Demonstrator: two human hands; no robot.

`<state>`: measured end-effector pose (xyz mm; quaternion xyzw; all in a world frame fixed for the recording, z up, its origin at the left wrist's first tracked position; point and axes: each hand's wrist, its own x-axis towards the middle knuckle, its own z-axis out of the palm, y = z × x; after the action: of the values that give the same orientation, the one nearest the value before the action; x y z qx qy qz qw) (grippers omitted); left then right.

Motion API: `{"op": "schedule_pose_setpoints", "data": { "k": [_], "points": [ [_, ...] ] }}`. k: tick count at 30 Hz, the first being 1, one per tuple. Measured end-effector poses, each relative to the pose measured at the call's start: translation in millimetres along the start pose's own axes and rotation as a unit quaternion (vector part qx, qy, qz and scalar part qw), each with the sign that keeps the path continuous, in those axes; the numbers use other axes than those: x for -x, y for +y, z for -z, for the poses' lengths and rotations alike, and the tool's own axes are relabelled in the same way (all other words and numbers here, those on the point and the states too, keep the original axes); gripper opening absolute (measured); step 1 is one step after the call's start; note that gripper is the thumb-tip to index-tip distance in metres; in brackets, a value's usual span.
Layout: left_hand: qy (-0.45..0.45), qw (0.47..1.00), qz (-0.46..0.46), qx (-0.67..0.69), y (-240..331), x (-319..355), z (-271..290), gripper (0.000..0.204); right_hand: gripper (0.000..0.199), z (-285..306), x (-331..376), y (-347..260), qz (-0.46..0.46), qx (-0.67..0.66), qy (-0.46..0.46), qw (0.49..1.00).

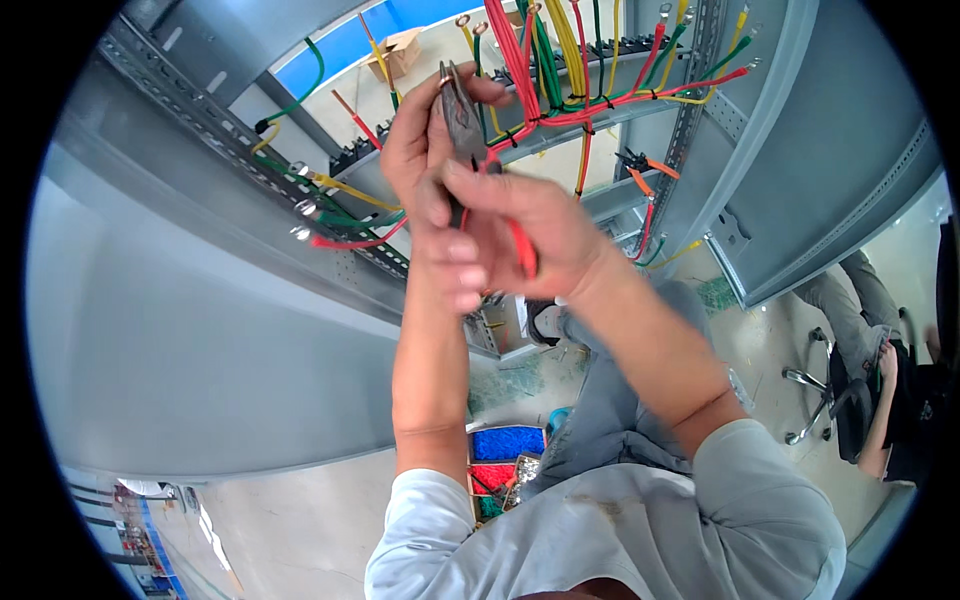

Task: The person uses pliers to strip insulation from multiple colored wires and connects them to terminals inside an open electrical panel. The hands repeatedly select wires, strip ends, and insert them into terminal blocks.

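My right hand [545, 225] is closed around the red handles of a pair of pliers [463, 125], whose jaws point up and away. Slightly beyond it, my left hand [408, 145] curls behind the jaws with its fingers bent. A small copper-coloured piece shows at the jaw tips, close to the left fingers; what the left hand grips is mostly hidden. Red, green and yellow wires [515, 60] run in bundles just past the hands. Several wires with ring lugs, such as a red wire [350, 243], stick out to the left.
A grey metal cabinet frame [765, 130] surrounds the work, with a broad panel [200, 340] at left. An orange-handled tool [655, 168] hangs at right. Below sits a divided parts box [508, 444] with blue and red pieces. A seated person [885, 400] is at far right.
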<state>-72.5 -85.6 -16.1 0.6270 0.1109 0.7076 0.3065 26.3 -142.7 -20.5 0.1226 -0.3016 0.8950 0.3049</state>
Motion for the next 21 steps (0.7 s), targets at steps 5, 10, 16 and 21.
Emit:
{"op": "schedule_pose_setpoints", "data": {
  "k": [5, 10, 16, 21],
  "points": [
    [-0.018, 0.999, 0.003, -0.026, -11, -22, 13, 0.032, 0.039, -19, 52, -41, -0.027, 0.532, 0.247, 0.810],
    [-0.023, 1.000, 0.014, 0.015, -6, -26, 10, 0.030, 0.044, -7, 89, -48, -0.014, 0.653, 0.320, 0.686],
    [-0.019, 0.999, 0.030, -0.020, -5, -27, 8, 0.030, 0.036, 56, 179, 6, -0.205, 0.464, 0.394, 0.766],
    [-0.031, 0.998, 0.042, -0.034, -3, -23, 9, 0.030, 0.046, 55, 186, 15, -0.110, 0.549, 0.362, 0.745]
  ]
}}
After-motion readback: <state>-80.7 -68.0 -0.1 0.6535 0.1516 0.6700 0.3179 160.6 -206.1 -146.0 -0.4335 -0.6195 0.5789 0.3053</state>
